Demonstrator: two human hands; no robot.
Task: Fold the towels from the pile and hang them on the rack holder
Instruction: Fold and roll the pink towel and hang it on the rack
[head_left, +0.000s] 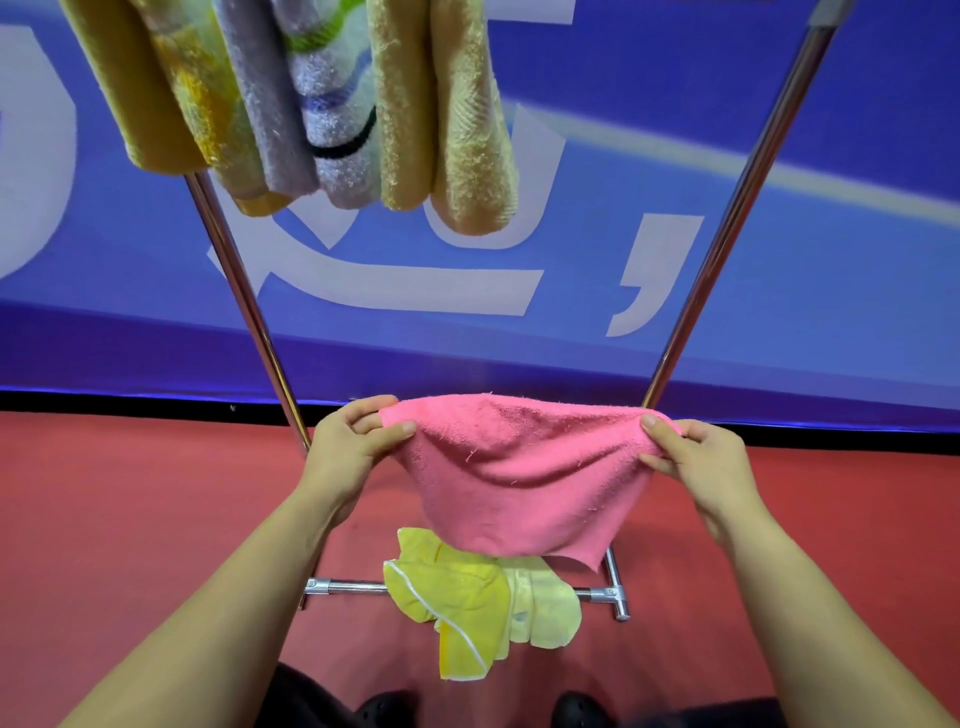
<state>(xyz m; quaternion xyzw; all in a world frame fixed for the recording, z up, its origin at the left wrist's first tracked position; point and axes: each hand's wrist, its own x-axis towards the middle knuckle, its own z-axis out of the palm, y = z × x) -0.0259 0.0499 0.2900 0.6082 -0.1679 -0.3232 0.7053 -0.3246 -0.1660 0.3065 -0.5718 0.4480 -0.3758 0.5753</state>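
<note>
Before the blue wall, folded towels (311, 104) are hung on the rack (244, 291), and yellow towels (467, 603) are piled over its bottom bar on the red floor. Between the uprights, a pink towel (519, 467) is held up by its top corners, pinched in the left hand (353, 447) and right hand (691, 457), set apart. It sags, so it is judged soft and light, best taken by corners.

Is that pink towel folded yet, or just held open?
Held open: both hands pinch the pink towel's top corners, and it sags between them.
</note>
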